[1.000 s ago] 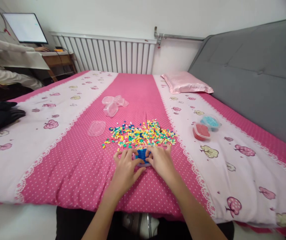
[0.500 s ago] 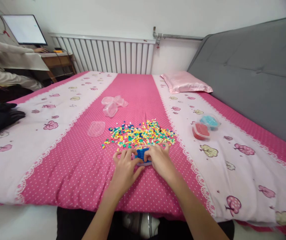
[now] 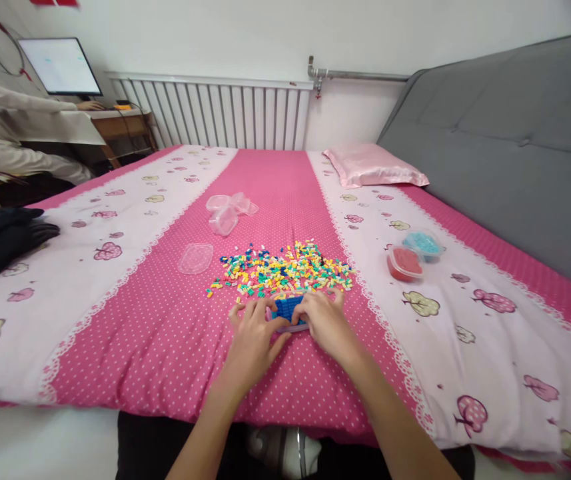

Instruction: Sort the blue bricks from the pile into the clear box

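Container (image 3: 296, 328): clear and shallow, stood on the pink middle stripe of the bedspread (image 3: 140, 347), close to its near edge; blue bricks (image 3: 286, 307) sat in rows inside it, between the two hands
Left hand (image 3: 255, 327): lay over the container's left end, fingers bent at the rim, thumb spread apart; whether it grasped the container or only rested there could not be told
Right hand (image 3: 324, 320): curled its fingers down at the right end of the blue bricks; fingertips were partly hidden, so whether a brick was pinched could not be told
Loose pieces (image 3: 309, 253): yellow, green, white and blue, were scattered just beyond the container
Flat lid (image 3: 196, 259): clear, lay left of the loose pieces
Clear tubs (image 3: 224, 220): were clustered farther back on the same stripe
Red tub (image 3: 405, 263): stood on the pale right stripe, just in front of a turquoise tub (image 3: 422, 245)
Worktop (image 3: 120, 115): stood far left beside a monitor (image 3: 61, 65); another person's pale sleeve (image 3: 30, 95) reached toward it
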The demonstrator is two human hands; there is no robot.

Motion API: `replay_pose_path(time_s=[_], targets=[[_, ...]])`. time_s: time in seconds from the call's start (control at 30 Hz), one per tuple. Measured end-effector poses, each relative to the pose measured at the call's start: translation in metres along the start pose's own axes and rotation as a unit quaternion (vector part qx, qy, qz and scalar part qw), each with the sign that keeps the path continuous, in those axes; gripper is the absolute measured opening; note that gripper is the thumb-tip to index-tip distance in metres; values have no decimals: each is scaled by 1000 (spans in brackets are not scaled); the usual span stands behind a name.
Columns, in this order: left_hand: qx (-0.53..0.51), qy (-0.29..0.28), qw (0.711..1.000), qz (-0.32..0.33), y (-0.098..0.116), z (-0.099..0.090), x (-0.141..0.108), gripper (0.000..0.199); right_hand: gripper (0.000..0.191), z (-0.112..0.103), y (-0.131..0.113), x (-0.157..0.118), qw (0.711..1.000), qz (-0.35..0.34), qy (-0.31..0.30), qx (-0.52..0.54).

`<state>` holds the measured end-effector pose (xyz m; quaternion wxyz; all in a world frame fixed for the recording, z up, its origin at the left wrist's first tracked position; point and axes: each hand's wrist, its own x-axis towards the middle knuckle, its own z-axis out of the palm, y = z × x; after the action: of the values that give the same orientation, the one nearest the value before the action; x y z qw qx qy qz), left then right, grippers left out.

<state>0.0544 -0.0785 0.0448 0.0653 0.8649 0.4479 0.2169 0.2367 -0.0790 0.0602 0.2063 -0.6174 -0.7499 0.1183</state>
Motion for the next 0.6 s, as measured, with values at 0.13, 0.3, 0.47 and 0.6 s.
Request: replay_pose_path(time_s=[0.13,0.3,0.47,0.6], targets=[[3,-2,1000,4,0,0,0,14,38,2,3,-1,1000,3,7,6],[3,-4,1000,12,-1,1,1,15,40,1,6,-2,1000,-3,-11,12],[5,0,1000,9,0,1,0,20,41,-2,5,-4,1000,-4,-19,24],[-14,13,1000,17,-5,-1,0,22,37,-4,7,-4,998,-1,21,53]])
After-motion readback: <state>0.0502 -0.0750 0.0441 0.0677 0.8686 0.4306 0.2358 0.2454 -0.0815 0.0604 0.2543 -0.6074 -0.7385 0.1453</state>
